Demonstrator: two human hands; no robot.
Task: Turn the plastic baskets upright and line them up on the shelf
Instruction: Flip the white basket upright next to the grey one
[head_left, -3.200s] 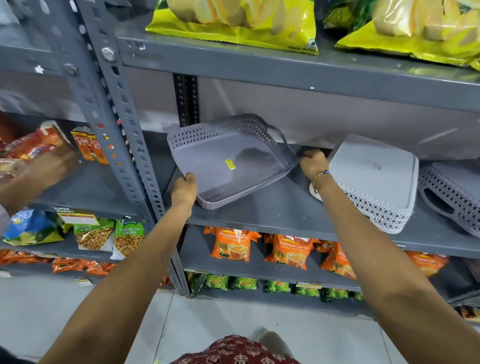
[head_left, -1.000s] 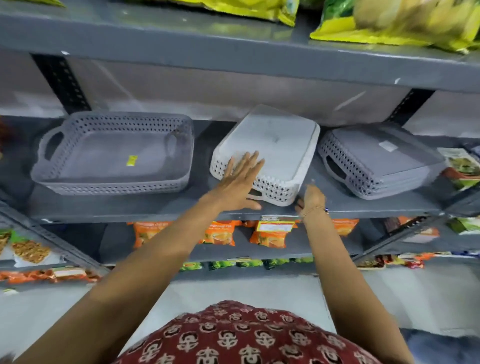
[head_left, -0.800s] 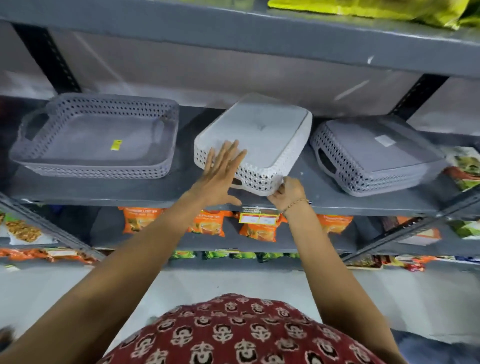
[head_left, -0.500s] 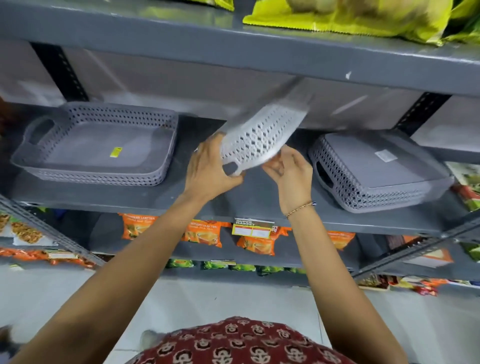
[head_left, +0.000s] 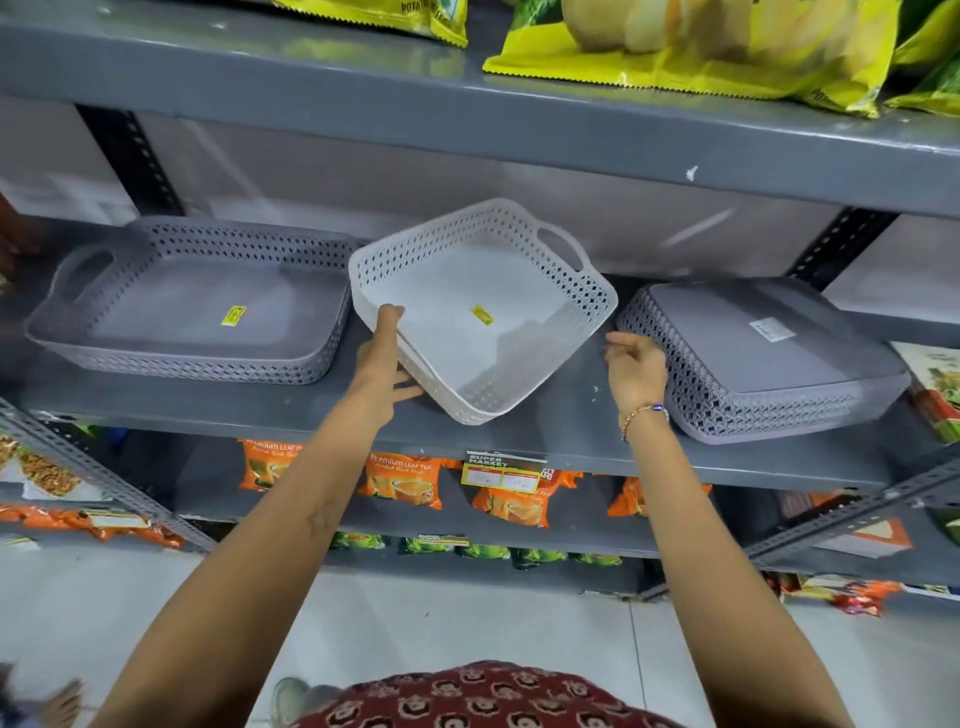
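A white perforated basket (head_left: 483, 317) is open side up in the middle of the grey shelf (head_left: 561, 436), turned askew with one corner toward me. My left hand (head_left: 382, 371) grips its near-left rim, thumb inside. My right hand (head_left: 635, 366) hovers just right of it, fingers loosely curled, holding nothing. To the left a grey basket (head_left: 192, 306) sits upright with a yellow sticker inside. At the right another grey basket (head_left: 763, 358) lies upside down, bottom up.
A shelf above (head_left: 467, 114) hangs low over the baskets and carries yellow snack bags (head_left: 691, 47). Orange tea packets (head_left: 405, 480) fill the shelf below. A slotted upright (head_left: 130, 156) stands at the back left. Packets (head_left: 935, 384) lie at the far right.
The white basket was upside down, then both hands tipped it up on edge; now it faces up. My right hand has let go of it and moved right.
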